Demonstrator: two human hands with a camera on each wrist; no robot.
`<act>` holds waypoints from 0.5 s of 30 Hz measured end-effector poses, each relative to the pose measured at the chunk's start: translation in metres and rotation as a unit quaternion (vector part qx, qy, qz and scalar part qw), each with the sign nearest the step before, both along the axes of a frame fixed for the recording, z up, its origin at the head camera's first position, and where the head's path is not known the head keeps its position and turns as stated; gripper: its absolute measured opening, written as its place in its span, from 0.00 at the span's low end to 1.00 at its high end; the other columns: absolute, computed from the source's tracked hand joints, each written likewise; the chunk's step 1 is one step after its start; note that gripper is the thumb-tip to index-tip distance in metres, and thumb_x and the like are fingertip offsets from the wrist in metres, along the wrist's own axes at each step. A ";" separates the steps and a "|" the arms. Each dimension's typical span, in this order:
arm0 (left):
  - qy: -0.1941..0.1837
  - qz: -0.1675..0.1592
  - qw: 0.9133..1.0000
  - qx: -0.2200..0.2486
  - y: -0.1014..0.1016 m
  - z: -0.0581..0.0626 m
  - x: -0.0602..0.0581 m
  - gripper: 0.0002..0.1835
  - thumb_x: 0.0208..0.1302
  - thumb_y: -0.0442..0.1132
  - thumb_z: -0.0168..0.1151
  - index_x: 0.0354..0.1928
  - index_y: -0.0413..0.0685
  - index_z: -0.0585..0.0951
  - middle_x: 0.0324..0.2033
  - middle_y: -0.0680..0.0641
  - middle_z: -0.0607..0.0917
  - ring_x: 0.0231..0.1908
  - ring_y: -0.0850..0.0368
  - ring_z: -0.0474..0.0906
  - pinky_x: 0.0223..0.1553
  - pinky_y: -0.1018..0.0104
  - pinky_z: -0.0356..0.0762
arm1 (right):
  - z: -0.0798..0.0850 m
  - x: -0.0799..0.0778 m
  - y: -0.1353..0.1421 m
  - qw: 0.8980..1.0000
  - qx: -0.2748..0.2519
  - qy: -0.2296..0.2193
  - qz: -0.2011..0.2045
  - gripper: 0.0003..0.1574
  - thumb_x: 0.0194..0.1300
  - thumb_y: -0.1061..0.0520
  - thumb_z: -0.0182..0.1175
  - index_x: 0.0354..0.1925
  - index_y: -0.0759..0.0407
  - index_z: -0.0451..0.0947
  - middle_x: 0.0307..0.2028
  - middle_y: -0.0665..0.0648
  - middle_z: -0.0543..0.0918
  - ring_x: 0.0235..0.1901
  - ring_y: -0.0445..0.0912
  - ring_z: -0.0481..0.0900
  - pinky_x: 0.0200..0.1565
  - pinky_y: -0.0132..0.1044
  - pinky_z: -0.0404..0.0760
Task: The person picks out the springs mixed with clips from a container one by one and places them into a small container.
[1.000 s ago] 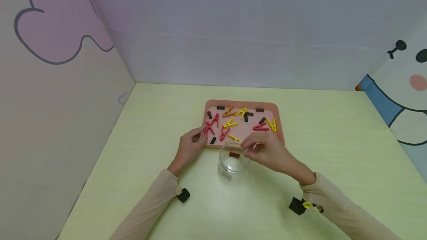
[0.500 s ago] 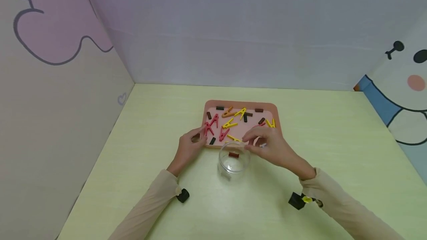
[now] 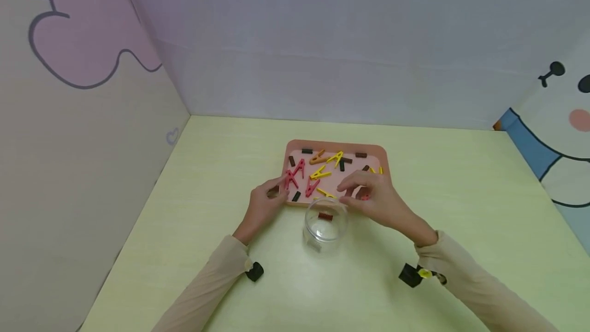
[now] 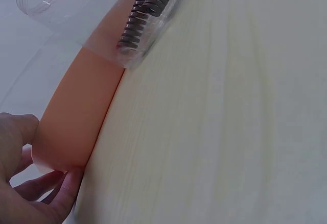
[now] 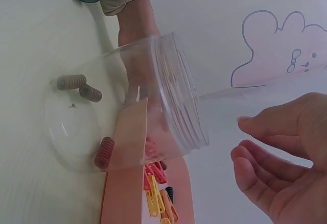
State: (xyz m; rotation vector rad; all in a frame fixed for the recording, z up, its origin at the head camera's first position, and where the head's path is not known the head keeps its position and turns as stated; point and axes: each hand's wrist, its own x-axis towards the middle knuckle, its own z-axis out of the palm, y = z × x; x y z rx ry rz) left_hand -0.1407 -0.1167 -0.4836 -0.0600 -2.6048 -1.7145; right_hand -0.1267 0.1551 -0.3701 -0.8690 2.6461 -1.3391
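Observation:
My left hand point(image 3: 264, 206) grips the left side of a pink tray point(image 3: 338, 144), thumb and fingers at its near corner in the left wrist view. In front of the tray stands a clear, lidless round jar point(image 3: 326, 238). Inside it lie three coil springs: a reddish one point(image 5: 104, 152) and two greyish-brown ones, such as this spring point(image 5: 71, 82). My right hand point(image 3: 378, 200) hovers right of the jar's mouth, above the tray's near edge. Its thumb and fingertips are apart, with nothing between them in the right wrist view.
Several red and yellow clothespin halves point(image 3: 320, 173), an orange one point(image 3: 318, 159) and several dark springs point(image 3: 307, 151) lie scattered in the tray. The pale wooden table point(image 3: 221, 158) meets a wall point(image 3: 322, 65) behind.
My right hand has shifted slightly away from the jar's mouth, and its thumb and fingers have spread apart. The left hand stays on the tray. The whole head view has shifted a little.

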 end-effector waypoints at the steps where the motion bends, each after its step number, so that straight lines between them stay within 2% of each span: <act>1: 0.000 0.000 1.000 -0.001 0.000 0.000 0.000 0.22 0.62 0.39 0.62 0.59 0.54 0.78 0.54 0.50 0.79 0.49 0.55 0.75 0.49 0.57 0.75 | 0.000 -0.001 0.000 1.000 0.000 0.001 0.000 0.09 0.54 0.63 0.69 0.37 0.58 0.83 0.36 0.56 0.82 0.32 0.43 0.77 0.31 0.37 0.80; 5: -0.004 0.003 1.000 -0.003 0.001 0.000 0.001 0.23 0.62 0.39 0.63 0.60 0.55 0.77 0.54 0.50 0.79 0.49 0.55 0.75 0.49 0.58 0.75 | 0.001 -0.003 0.000 1.000 0.000 0.008 0.003 0.09 0.54 0.63 0.69 0.37 0.58 0.83 0.36 0.57 0.82 0.32 0.42 0.77 0.31 0.35 0.79; 15: 0.003 0.006 1.000 -0.005 0.000 -0.002 0.000 0.22 0.61 0.39 0.63 0.59 0.55 0.78 0.53 0.50 0.80 0.48 0.56 0.75 0.48 0.59 0.76 | 0.001 -0.011 -0.004 1.000 0.007 0.019 0.001 0.11 0.53 0.63 0.70 0.37 0.59 0.83 0.35 0.51 0.82 0.33 0.46 0.78 0.32 0.32 0.80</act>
